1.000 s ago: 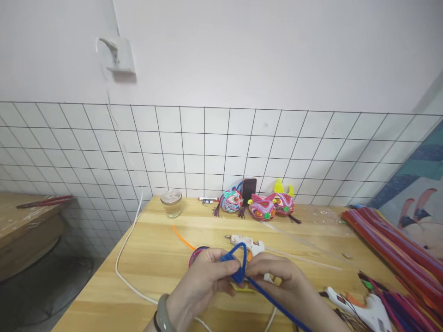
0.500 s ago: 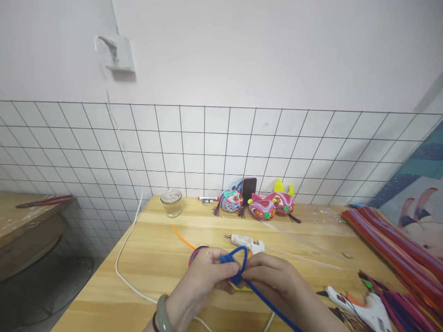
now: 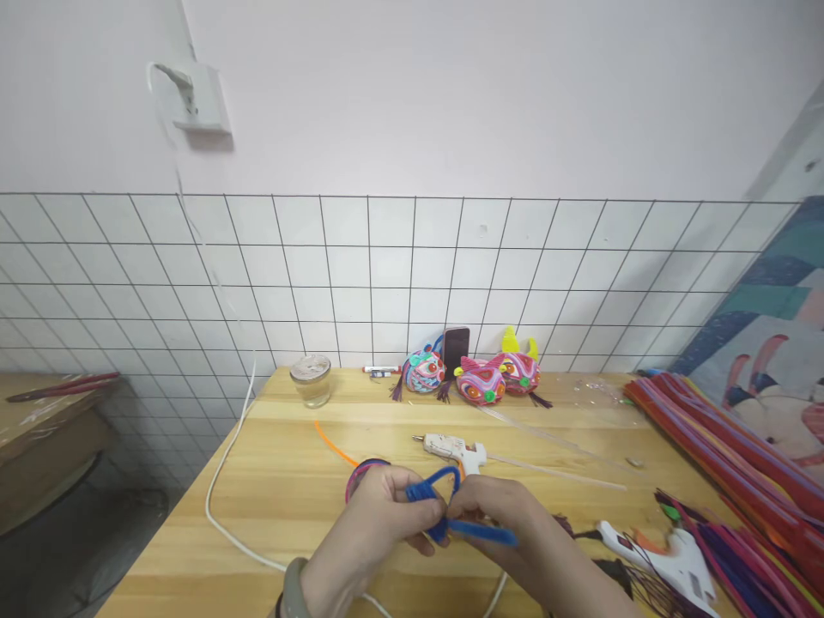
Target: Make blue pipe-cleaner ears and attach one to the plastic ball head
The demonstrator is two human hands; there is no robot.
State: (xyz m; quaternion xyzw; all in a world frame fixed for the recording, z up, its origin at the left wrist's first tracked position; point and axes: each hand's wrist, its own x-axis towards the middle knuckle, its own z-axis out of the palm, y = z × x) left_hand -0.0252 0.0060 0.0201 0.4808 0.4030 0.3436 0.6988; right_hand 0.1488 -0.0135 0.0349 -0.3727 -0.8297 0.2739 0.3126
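Both hands (image 3: 394, 508) (image 3: 499, 508) hold blue strip (image 3: 482, 532); marker (image 3: 382, 369) print unreadable.

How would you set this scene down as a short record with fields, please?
Left hand: pinching the bunched part of a blue pipe cleaner
Right hand: holding the same pipe cleaner beside its raised loop
Surface: wooden table
Beyond hands: white hot glue gun, nozzle pointing left
Right side: second white glue gun, bundled pipe cleaners
Back: glass cup, upright smartphone, three colourful animal-faced figures
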